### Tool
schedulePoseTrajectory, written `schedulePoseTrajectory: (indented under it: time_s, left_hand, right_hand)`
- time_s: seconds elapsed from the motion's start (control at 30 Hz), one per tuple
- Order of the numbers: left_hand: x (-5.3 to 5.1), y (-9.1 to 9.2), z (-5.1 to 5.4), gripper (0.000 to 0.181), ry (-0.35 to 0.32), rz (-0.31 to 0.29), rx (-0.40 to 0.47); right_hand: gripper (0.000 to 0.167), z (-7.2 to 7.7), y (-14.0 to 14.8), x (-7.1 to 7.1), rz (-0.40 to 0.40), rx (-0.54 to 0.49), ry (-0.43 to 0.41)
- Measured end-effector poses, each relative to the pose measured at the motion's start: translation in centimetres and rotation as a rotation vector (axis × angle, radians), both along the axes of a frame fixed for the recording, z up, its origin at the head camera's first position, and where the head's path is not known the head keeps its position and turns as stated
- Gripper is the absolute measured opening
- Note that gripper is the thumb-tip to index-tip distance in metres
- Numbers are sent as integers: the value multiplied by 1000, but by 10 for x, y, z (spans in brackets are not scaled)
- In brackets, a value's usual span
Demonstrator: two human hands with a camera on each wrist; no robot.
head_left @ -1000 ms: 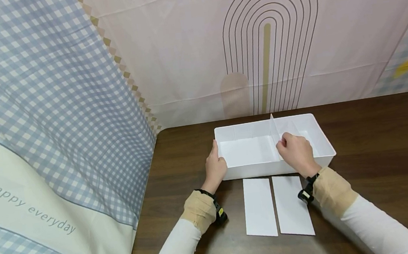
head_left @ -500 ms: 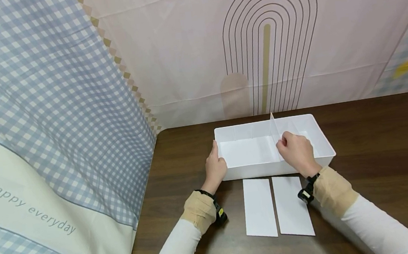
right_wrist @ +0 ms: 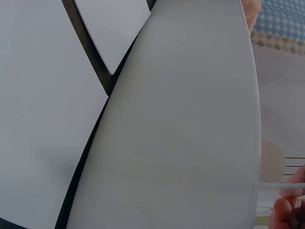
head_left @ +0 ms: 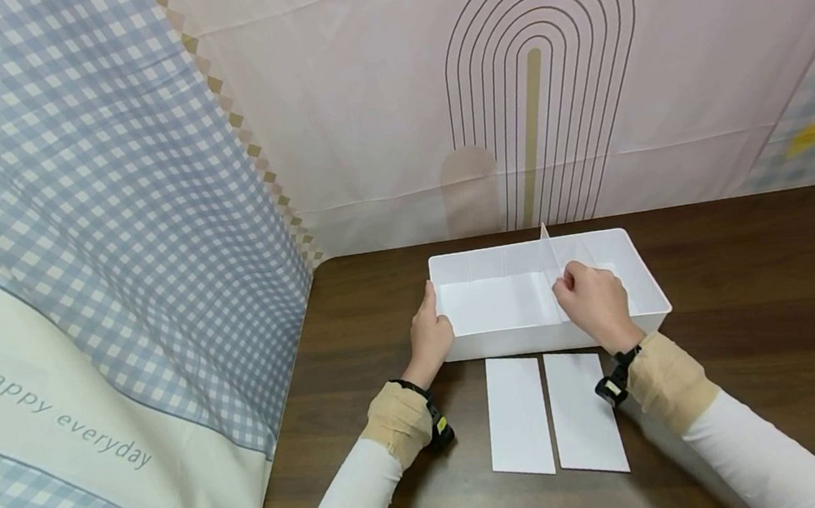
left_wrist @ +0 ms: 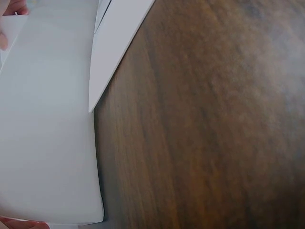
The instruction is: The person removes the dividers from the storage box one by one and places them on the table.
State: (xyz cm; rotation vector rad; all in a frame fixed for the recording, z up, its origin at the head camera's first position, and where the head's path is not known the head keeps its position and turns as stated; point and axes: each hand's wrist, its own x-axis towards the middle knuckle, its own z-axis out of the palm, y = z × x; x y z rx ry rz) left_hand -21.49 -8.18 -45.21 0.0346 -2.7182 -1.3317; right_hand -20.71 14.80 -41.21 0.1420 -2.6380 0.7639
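Right hand (head_left: 596, 304) pinches divider (head_left: 549, 261) in white box (head_left: 508, 343)

Nearest, a rectangular white panel (head_left: 518, 416) and its twin (head_left: 584, 411) lie flat side by side on the brown surface (head_left: 766, 288) at the box's six o'clock. The left hand (head_left: 430, 335) grips the box at nine o'clock. The right, fingers curled, holds the divider upright, its far corner above the box at twelve o'clock. Beyond hangs an arch-printed cloth (head_left: 361, 108).

Divider (head_left: 547, 259) — partly hidden; sleeves (head_left: 352, 495) — cropped
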Motion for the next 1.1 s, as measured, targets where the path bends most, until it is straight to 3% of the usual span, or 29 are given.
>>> schedulePoseTrajectory:
  time_s: [1.1]
  left_hand:
    - [0,0,-1,61,9,3,-13]
  right_hand:
    - [24,10,1,3,-10,-5,37]
